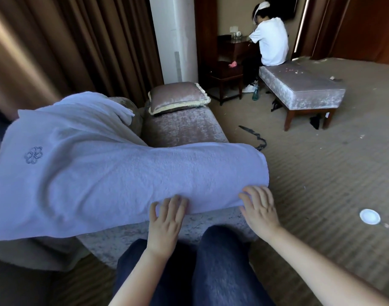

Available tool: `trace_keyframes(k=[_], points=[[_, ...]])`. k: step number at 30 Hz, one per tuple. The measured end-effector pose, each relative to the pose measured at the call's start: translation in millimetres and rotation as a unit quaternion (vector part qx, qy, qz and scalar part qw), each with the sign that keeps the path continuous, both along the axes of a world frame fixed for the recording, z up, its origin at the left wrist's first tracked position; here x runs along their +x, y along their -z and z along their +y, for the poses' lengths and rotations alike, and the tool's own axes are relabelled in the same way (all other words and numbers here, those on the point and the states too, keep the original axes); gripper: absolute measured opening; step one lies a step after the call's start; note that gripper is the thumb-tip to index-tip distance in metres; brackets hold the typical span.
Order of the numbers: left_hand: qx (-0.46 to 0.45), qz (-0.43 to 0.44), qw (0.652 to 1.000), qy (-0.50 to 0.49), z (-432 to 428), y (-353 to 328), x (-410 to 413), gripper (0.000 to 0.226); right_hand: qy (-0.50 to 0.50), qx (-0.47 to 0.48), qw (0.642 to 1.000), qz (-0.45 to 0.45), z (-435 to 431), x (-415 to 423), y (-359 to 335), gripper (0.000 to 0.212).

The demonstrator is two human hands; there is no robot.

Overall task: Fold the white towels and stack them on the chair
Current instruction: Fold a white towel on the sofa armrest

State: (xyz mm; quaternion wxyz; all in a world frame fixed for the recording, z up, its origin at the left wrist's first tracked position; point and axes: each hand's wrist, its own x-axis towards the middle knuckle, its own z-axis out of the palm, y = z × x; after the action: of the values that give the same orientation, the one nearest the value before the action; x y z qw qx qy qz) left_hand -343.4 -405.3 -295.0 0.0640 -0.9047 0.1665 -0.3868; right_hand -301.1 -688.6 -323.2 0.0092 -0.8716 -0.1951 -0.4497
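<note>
On the chair point(184, 129), centre-left: the towel point(105, 173) is spread flat across the seat. Its left part overhangs the near edge and its right end is rounded over in a soft fold. Far left there's another white heap point(85, 107); can't tell if it's a separate towel or the same one.

Handling, my read:
- Thick terry, so soft, light and with no stiffness. It will sag wherever it's unsupported.
- Not slippery, and the chair's velvet will likely drag on it, so lift rather than slide.
- Take it by pinching the hem at two corners. Grabbing mid-sheet just bunches it.
- The logo point(33, 155) at far left marks the other end.

Hands: both forearms come in from the near side, over the knees.
- Left hand point(167, 219): palm down, fingers straight, tips on the near hem, gripping nothing.
- Right hand point(261, 208): at the towel's near right corner, fingers spread and touching the fold, also holding nothing.
</note>
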Motion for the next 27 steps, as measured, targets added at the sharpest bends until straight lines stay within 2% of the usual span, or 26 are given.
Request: trace_keyframes(k=[3, 7, 10, 14, 18, 22, 27], points=[[-0.047, -0.013, 0.999, -0.019, 10.4, -4.0, -1.1, 0.039, 0.019, 0.012, 1.0, -0.003, 3.6, 3.4, 2.7, 0.06], [-0.068, -0.006, 0.997, 0.033, 24.7, -8.4, -9.2, 0.027, 0.026, -0.008, 0.999, 0.04, -0.2, -4.7, 6.2, 0.065], [-0.093, -0.018, 0.994, 0.049, 29.6, -14.3, -18.9, 0.02, 0.036, 0.029, 0.996, 0.075, 5.5, -10.0, 0.1, 0.072], [-0.125, -0.039, 0.99, 0.054, 30.9, -26.7, -27.4, 0.023, 0.008, 0.123, 0.99, 0.064, 7.2, -18.5, -11.6, 0.061], [-0.133, -0.02, 0.991, 0.0, 54.8, -24.9, -34.8, 0.025, -0.027, 0.187, 0.98, 0.058, -23.9, -34.8, -19.0, 0.049], [-0.141, 0.012, 0.989, -0.034, 84.7, -26.2, -45.8, 0.019, -0.055, 0.182, 0.98, 0.054, -45.2, -51.7, -32.7, 0.039], [-0.132, 0.013, 0.991, 0.011, 92.9, -41.6, -62.9, 0.024, -0.05, 0.168, 0.982, 0.064, -46.4, -65.9, -37.3, 0.037]])
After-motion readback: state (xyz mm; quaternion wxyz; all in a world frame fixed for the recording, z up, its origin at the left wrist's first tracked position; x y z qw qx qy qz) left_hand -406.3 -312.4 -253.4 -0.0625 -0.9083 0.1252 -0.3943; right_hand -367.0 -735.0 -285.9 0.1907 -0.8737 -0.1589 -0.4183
